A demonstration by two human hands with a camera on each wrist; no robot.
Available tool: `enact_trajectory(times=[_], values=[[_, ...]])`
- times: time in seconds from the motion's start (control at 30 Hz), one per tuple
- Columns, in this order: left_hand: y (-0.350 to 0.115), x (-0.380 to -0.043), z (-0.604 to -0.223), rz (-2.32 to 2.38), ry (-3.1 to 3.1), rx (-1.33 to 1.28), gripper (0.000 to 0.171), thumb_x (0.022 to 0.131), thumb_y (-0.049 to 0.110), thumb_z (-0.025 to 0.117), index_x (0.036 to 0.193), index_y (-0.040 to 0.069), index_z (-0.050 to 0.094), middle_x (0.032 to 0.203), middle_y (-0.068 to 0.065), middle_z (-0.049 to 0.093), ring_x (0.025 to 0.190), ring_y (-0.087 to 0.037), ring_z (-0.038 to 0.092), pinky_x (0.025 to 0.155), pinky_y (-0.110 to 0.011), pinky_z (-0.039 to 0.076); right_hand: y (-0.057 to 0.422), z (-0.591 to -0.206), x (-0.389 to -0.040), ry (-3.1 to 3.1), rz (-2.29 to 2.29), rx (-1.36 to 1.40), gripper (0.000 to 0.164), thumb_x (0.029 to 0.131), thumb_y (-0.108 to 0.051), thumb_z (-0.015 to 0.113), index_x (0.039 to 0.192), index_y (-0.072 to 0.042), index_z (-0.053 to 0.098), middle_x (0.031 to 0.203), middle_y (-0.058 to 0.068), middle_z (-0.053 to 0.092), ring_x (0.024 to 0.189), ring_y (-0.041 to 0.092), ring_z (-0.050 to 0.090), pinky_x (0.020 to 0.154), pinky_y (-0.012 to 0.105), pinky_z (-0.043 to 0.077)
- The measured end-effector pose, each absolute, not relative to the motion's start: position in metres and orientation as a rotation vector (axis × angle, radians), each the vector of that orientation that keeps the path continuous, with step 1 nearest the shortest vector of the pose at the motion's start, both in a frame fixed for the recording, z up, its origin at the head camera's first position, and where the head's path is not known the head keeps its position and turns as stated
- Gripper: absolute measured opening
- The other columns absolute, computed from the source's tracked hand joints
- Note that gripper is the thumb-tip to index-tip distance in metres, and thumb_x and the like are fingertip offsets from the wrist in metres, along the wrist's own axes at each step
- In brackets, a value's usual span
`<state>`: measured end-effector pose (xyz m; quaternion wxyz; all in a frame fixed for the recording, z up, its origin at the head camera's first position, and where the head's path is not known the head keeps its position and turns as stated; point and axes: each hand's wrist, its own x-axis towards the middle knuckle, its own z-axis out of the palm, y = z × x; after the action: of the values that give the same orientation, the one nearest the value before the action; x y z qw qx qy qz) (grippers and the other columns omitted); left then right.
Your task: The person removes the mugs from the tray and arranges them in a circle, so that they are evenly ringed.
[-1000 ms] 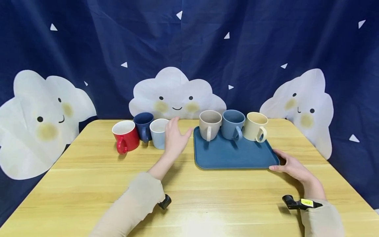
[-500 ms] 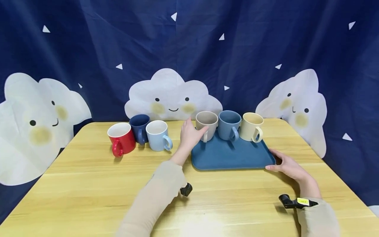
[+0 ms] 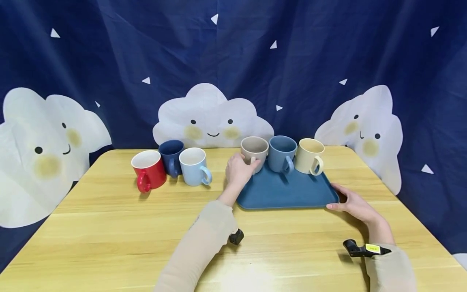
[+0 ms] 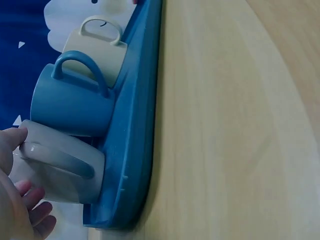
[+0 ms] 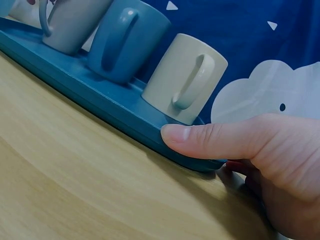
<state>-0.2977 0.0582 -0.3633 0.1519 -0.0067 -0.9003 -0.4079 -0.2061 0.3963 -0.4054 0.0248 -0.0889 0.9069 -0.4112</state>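
A greige mug (image 3: 254,147) stands upright at the left end of a blue tray (image 3: 288,194). My left hand (image 3: 238,170) is at its left side, thumb by the handle and fingers along the body; in the left wrist view the mug (image 4: 60,165) sits between thumb and fingers. Beside it on the tray stand a grey-blue mug (image 3: 282,152) and a cream mug (image 3: 308,158), handles towards me. At the tray's right front corner my right hand (image 3: 359,207) grips the edge, thumb (image 5: 200,140) on the rim; the other fingers are mostly hidden.
Left of the tray, a red mug (image 3: 149,172), a navy mug (image 3: 170,156) and a light blue mug (image 3: 193,168) stand close together on the wooden table (image 3: 146,243). A dark blue curtain (image 3: 248,52) with clouds hangs behind the table.
My left hand has moved right, from beside the light blue mug to the greige mug, and its thumb has come to the handle. The right hand stays at the tray corner.
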Motion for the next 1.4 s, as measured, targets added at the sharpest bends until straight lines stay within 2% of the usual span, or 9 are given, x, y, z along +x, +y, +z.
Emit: enact_trajectory(times=[0.17, 0.27, 0.43, 0.67, 0.83, 1.13, 1.2, 1.4], values=[[0.057, -0.297, -0.366, -1.154, -2.584, -0.118, 0.03, 0.08, 0.043, 0.069, 0.084, 0.013, 0.072, 0.081, -0.001, 0.065, 0.081, -0.021, 0.06, 0.067, -0.034, 0.046, 0.395, -0.406, -0.206, 2.796, -1.275, -0.274, 0.085, 0.08, -0.016, 0.073, 0.141, 0.011, 0.021, 0.141, 0.035, 0.024, 0.13, 0.05, 0.019, 0.099, 0.062, 0.019], [0.057, -0.297, -0.367, -1.203, -2.57, -0.167, 0.024, 0.081, 0.038, 0.069, 0.08, 0.014, 0.073, 0.075, 0.001, 0.065, 0.075, -0.021, 0.059, 0.063, -0.032, 0.044, 0.395, -0.404, -0.207, 2.79, -1.282, -0.271, 0.085, 0.08, -0.016, 0.072, 0.141, 0.011, 0.02, 0.142, 0.035, 0.023, 0.13, 0.05, 0.018, 0.099, 0.062, 0.018], [0.059, -0.297, -0.369, -1.348, -2.544, -0.164, 0.021, 0.083, 0.032, 0.069, 0.08, 0.012, 0.074, 0.072, 0.001, 0.066, 0.071, -0.02, 0.057, 0.062, -0.03, 0.043, 0.395, -0.403, -0.207, 2.786, -1.288, -0.269, 0.085, 0.08, -0.016, 0.072, 0.141, 0.011, 0.02, 0.142, 0.035, 0.023, 0.13, 0.049, 0.018, 0.099, 0.062, 0.017], [0.058, -0.294, -0.366, -1.355, -2.556, -0.014, 0.018, 0.088, 0.028, 0.064, 0.087, 0.013, 0.074, 0.079, 0.002, 0.069, 0.08, -0.022, 0.062, 0.067, -0.034, 0.046, 0.396, -0.406, -0.209, 2.793, -1.266, -0.271, 0.084, 0.081, -0.017, 0.072, 0.142, 0.01, 0.02, 0.142, 0.035, 0.023, 0.13, 0.049, 0.019, 0.099, 0.061, 0.019], [0.056, -0.296, -0.363, -1.399, -2.523, -0.022, 0.018, 0.088, 0.022, 0.063, 0.091, 0.007, 0.072, 0.079, -0.003, 0.068, 0.081, -0.024, 0.062, 0.072, -0.035, 0.047, 0.396, -0.403, -0.209, 2.797, -1.276, -0.272, 0.085, 0.081, -0.016, 0.072, 0.142, 0.01, 0.019, 0.142, 0.035, 0.022, 0.13, 0.049, 0.018, 0.099, 0.062, 0.018], [0.053, -0.296, -0.367, -1.566, -2.472, -0.108, 0.015, 0.089, 0.015, 0.061, 0.086, 0.002, 0.068, 0.075, -0.006, 0.066, 0.074, -0.02, 0.059, 0.066, -0.029, 0.047, 0.397, -0.406, -0.209, 2.809, -1.267, -0.265, 0.086, 0.08, -0.02, 0.072, 0.142, 0.01, 0.02, 0.142, 0.035, 0.022, 0.13, 0.05, 0.017, 0.099, 0.062, 0.018], [0.052, -0.297, -0.369, -1.626, -2.45, -0.116, 0.014, 0.088, 0.014, 0.062, 0.086, 0.002, 0.068, 0.076, -0.006, 0.067, 0.074, -0.018, 0.059, 0.066, -0.028, 0.047, 0.397, -0.408, -0.208, 2.828, -1.25, -0.252, 0.085, 0.08, -0.02, 0.072, 0.141, 0.01, 0.022, 0.142, 0.034, 0.025, 0.13, 0.049, 0.019, 0.101, 0.058, 0.02], [0.049, -0.297, -0.374, -1.804, -2.383, -0.119, 0.012, 0.089, 0.01, 0.062, 0.083, 0.001, 0.068, 0.077, -0.006, 0.069, 0.075, -0.014, 0.062, 0.064, -0.022, 0.046, 0.397, -0.408, -0.207, 2.818, -1.262, -0.261, 0.084, 0.08, -0.018, 0.072, 0.142, 0.01, 0.021, 0.141, 0.035, 0.024, 0.129, 0.05, 0.019, 0.1, 0.058, 0.02]])
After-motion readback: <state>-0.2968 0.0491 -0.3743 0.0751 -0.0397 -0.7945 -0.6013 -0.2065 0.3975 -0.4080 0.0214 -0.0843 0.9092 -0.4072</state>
